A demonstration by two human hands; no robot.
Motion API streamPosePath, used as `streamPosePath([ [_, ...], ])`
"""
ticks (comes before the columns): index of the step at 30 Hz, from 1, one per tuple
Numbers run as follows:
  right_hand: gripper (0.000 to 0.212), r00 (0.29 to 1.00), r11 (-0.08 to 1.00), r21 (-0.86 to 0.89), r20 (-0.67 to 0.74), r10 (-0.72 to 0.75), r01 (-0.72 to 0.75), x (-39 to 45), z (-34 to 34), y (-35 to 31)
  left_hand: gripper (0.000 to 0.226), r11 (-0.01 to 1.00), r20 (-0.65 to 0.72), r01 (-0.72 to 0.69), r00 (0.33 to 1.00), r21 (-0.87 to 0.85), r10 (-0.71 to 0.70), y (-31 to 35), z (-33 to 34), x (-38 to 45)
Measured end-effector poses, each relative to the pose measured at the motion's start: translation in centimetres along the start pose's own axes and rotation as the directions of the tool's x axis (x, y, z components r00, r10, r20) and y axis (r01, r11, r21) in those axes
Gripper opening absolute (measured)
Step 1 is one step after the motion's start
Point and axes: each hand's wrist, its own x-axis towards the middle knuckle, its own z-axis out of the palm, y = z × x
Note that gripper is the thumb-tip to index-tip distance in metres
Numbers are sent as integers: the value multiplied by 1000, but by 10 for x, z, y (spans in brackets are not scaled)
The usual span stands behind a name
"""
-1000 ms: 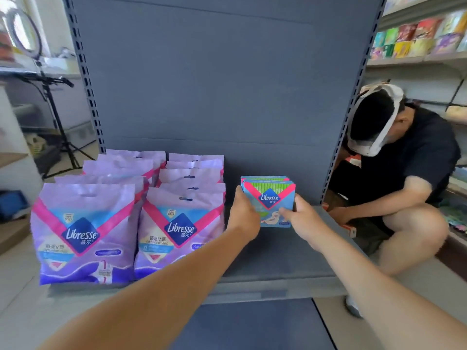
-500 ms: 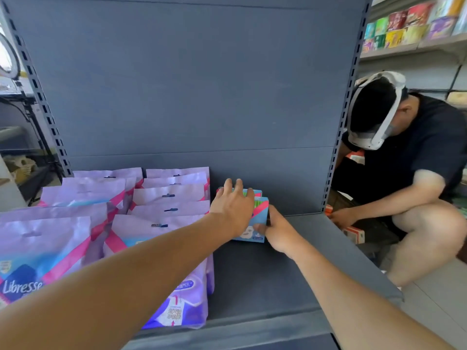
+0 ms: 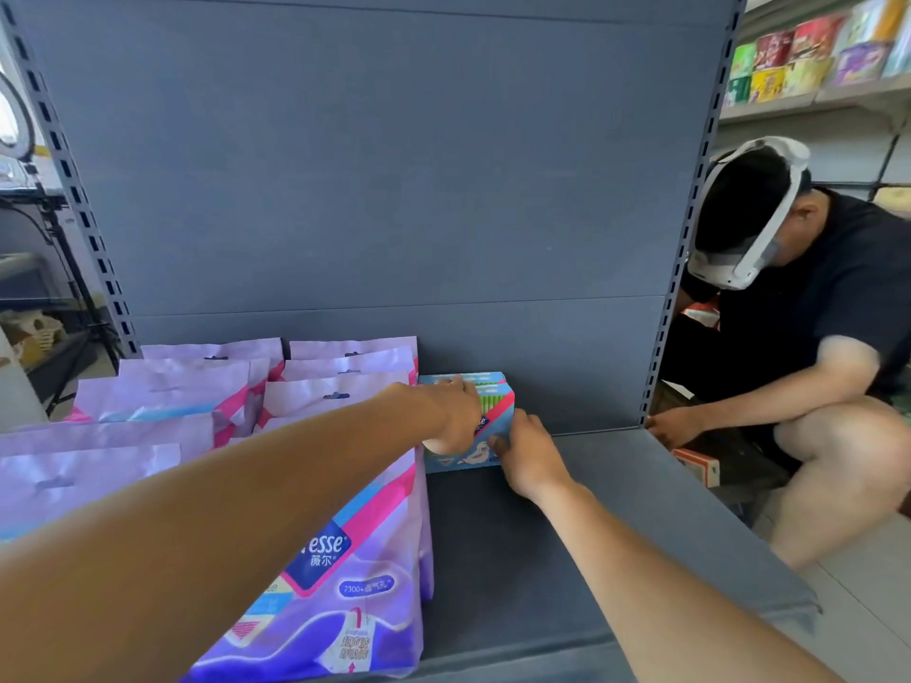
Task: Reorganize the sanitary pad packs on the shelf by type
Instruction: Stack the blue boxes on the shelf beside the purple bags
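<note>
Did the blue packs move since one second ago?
Yes. The blue packs went back toward the back panel, now beside the rear purple packs, both hands holding them.

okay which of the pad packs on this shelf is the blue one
The small blue pack at the back of the shelf, held by both hands; all the others are larger purple bags.

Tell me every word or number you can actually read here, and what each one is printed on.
"esse": end of a brand name, the rest hidden by the arm, on the front purple plastic pad pack.
"7300+": blue oval on the same pack; the characters after it are blurred.
Small blue cardboard box gripped by the left hand and right hand: logo mostly covered, unreadable.
Colourful boxes on the far shelf: too blurred.
</note>
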Motion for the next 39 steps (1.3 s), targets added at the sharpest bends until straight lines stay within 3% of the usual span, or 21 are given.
streamPosePath([
  [7, 43, 999, 965, -262, -34, -8, -1, 0, 0, -2, 64, 999, -3, 11, 1000, 48, -11, -7, -3, 2],
  [11, 52, 983, 815, -549, 85, -165, 184, -18, -9, 10, 62, 1000, 19, 25, 1000, -16, -25, -9, -4, 3],
  [14, 60, 954, 727, -618, 197, -224, 298, -31, -18, 17, 62, 999, 49, 32, 998, -32, -30, -8, -2, 5],
  [18, 62, 950, 704, -638, 225, -217, 312, -50, -36, 8, 59, 999, 43, 48, 998, -19, -47, -4, -6, -6],
  [22, 66, 963, 703, -658, 202, -179, 269, -74, -63, -4, 44, 999, -56, -39, 998, 19, 40, 17, -18, -25],
  [27, 65, 978, 667, -715, 165, -131, 210, -128, -112, -7, 74, 974, -123, -148, 984, -171, 128, 68, -25, -65],
  [35, 61, 1000, 696, -718, 13, -15, 19, -276, -140, 32, 76, 911, -295, -386, 896, -147, 332, 149, -8, -143],
  [39, 55, 996, 692, -717, -25, 86, -77, -352, -117, 64, 79, 855, -270, -488, 859, -175, 435, 199, 34, -189],
])
